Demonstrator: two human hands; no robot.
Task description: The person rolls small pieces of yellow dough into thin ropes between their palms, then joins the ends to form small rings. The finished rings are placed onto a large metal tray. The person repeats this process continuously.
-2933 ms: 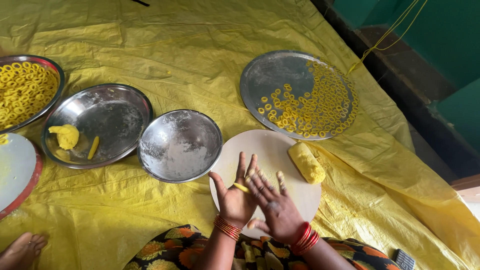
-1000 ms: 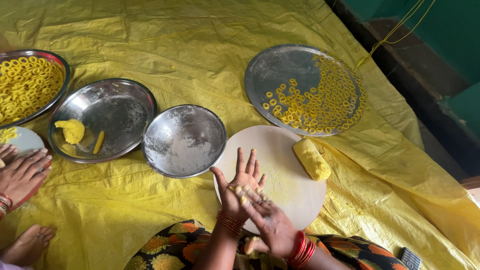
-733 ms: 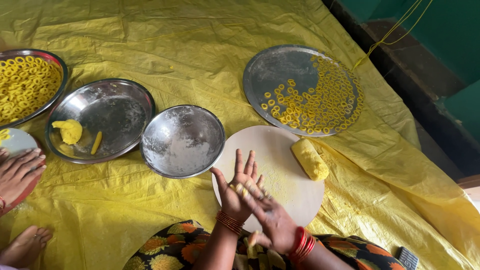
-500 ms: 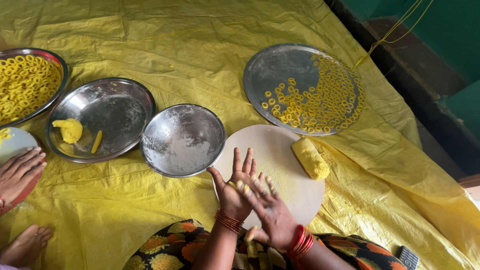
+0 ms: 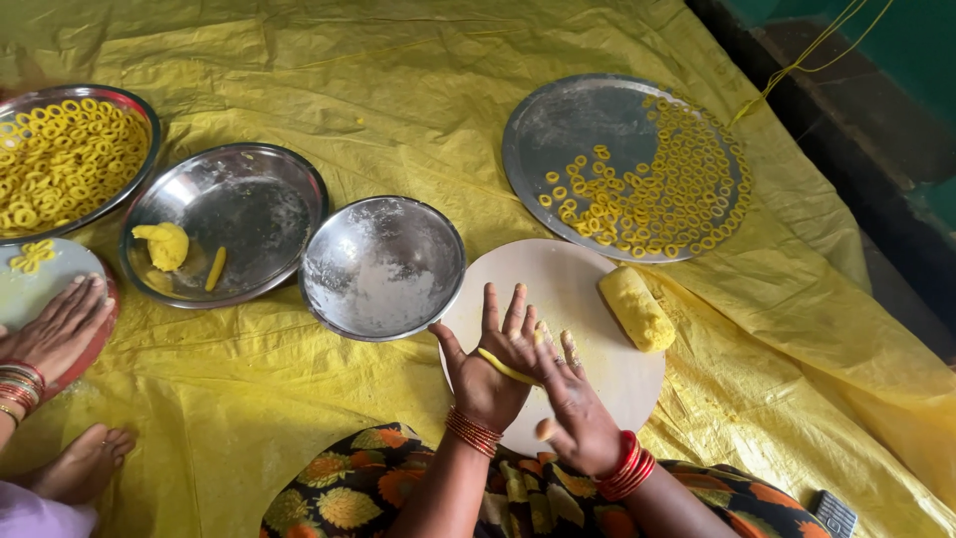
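Observation:
My left hand point(image 5: 490, 364) is held palm up over the near edge of a round white board point(image 5: 576, 289), fingers spread. My right hand point(image 5: 578, 408) lies across it, palm to palm. A thin yellow dough strip point(image 5: 504, 367) is pressed between the two palms, with one end showing. A log of yellow dough point(image 5: 635, 308) rests on the right side of the board. Beyond it, a flat steel plate point(image 5: 578, 125) holds several small yellow dough rings point(image 5: 667, 189).
An empty floured steel bowl point(image 5: 383, 267) sits left of the board. Further left, a steel dish point(image 5: 227, 221) holds dough bits and a steel bowl point(image 5: 68, 157) holds rings. Another person's hand point(image 5: 58, 331) rests on a second board; their foot point(image 5: 85, 463) is at bottom left. Yellow sheet point(image 5: 398, 80) underneath.
My right hand has slid back and forth over my left palm, rolling the dough piece out into a longer thin strip. The other person's hand has come into view at the left.

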